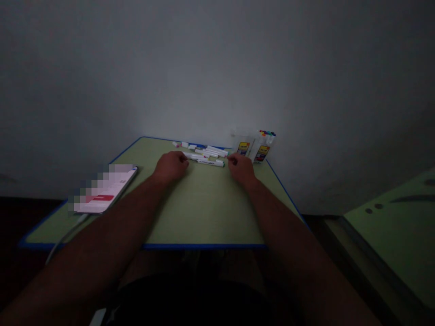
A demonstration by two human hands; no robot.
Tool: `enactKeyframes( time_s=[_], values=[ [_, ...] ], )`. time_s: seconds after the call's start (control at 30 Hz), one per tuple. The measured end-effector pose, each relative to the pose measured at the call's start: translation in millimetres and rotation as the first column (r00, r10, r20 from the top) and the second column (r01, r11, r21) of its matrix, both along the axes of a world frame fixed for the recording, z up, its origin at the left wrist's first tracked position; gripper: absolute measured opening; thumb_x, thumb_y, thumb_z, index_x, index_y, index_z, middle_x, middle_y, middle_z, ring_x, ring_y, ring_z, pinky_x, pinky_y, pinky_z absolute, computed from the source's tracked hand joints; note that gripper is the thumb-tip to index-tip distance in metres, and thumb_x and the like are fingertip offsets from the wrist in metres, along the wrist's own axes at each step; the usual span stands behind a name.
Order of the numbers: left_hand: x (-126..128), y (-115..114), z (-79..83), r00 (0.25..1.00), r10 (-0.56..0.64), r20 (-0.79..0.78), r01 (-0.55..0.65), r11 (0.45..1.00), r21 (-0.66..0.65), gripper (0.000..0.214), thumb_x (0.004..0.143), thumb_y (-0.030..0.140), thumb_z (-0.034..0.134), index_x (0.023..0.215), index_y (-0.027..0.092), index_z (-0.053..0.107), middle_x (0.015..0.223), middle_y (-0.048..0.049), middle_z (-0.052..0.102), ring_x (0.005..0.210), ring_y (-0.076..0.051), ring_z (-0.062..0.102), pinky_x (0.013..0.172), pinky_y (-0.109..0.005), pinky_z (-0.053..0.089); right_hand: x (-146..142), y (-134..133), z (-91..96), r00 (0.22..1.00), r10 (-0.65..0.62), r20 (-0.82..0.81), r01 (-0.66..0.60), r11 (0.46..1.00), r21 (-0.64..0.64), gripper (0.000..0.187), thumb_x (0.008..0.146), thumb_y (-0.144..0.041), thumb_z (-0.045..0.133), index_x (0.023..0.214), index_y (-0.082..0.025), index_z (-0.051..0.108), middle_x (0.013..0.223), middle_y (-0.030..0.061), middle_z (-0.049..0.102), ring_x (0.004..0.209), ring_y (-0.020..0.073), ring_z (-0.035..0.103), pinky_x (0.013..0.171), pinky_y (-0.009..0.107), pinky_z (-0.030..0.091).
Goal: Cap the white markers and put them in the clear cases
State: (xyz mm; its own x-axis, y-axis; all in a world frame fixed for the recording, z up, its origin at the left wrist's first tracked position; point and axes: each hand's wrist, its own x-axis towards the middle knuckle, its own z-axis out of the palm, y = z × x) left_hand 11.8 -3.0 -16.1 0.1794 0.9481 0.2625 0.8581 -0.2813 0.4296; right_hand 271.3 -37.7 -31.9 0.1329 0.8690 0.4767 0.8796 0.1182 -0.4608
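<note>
My left hand (171,166) is at the left end of a loose group of white markers, its fingers curled in. One white marker (194,156) runs out to the right from between its fingertips. Just below lies another white marker (210,162) with a dark green end, flat on the table. At the right end of the group is my right hand (241,167), thumb and fingers pinched together. Whatever those fingers hold, if anything, is hidden. Behind the hands, more white markers (217,151) lie side by side.
Two clear plastic cases stand at the back right: one case (243,147) by my right hand, the other case (261,153) with colourful marker ends on top. A lit tablet (105,190) with a white cable (68,233) lies left. The green table (204,213) has blue edges against a wall (204,68).
</note>
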Motion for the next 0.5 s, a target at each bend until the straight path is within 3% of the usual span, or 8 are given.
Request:
enactKeyframes(
  time_s=[0.23,0.5],
  values=[
    [-2,6,-7.1,1.000,0.015,-0.002,-0.015,1.000,-0.021,0.030,0.084,0.027,0.061,0.106,0.017,0.078,0.108,-0.0160,0.077,0.098,-0.030,0.070,0.090,-0.043,0.053,-10,0,-5.2,0.965,0.195,0.173,-0.174,0.976,-0.127,0.046,0.087,-0.015,0.065,0.133,-0.014,0.067,0.137,0.0132,0.066,0.129,0.0244,0.058,0.116,0.041,0.039],
    [-1,2,-3.5,1.000,0.017,-0.027,-0.018,0.999,-0.047,0.033,0.083,0.027,0.061,0.109,0.014,0.077,0.110,-0.0174,0.077,0.099,-0.031,0.070,0.091,-0.043,0.052,-17,-2,-6.4,0.920,0.269,0.285,-0.211,0.952,-0.220,0.055,0.089,-0.019,0.064,0.143,-0.015,0.060,0.145,0.0116,0.061,0.137,0.0270,0.051,0.119,0.041,0.037]
  ],
)
